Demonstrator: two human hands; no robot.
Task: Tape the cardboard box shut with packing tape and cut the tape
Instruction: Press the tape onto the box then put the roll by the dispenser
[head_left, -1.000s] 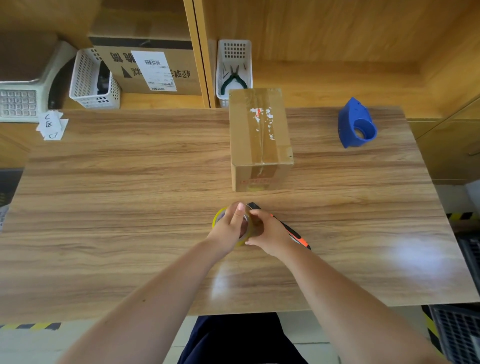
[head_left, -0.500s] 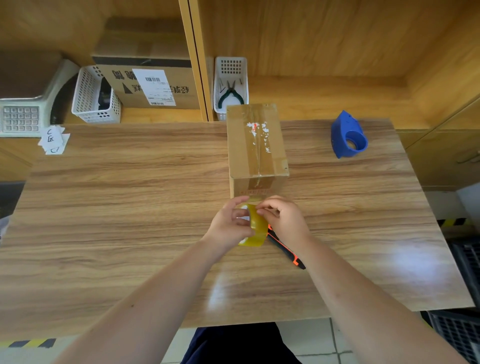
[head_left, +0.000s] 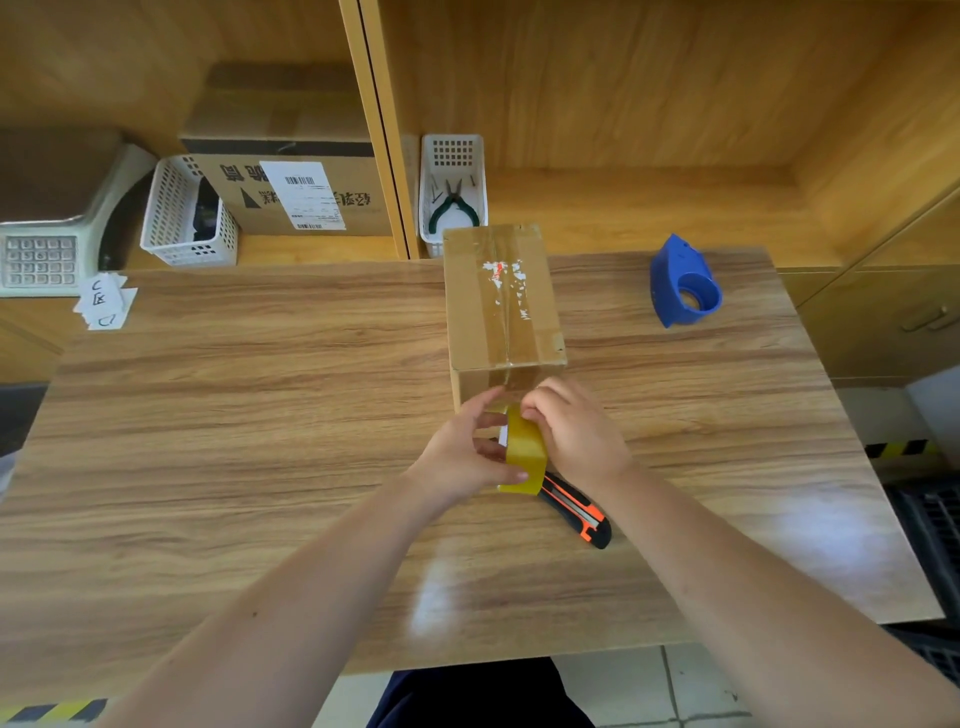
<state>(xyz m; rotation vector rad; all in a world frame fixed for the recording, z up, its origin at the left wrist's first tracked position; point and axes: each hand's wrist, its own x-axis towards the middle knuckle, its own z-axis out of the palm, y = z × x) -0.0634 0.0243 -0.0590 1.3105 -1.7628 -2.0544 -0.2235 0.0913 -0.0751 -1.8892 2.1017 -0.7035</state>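
My left hand (head_left: 462, 452) and right hand (head_left: 574, 431) both clasp the yellow tape roll (head_left: 524, 452), held on edge between them. The cardboard box (head_left: 501, 301) stands just beyond my fingertips on the worktop (head_left: 260, 415); a utility knife (head_left: 576, 512) lies under my right wrist.

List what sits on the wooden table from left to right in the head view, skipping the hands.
White paper slips → brown cardboard box → orange-and-black utility knife → blue plastic tape dispenser.
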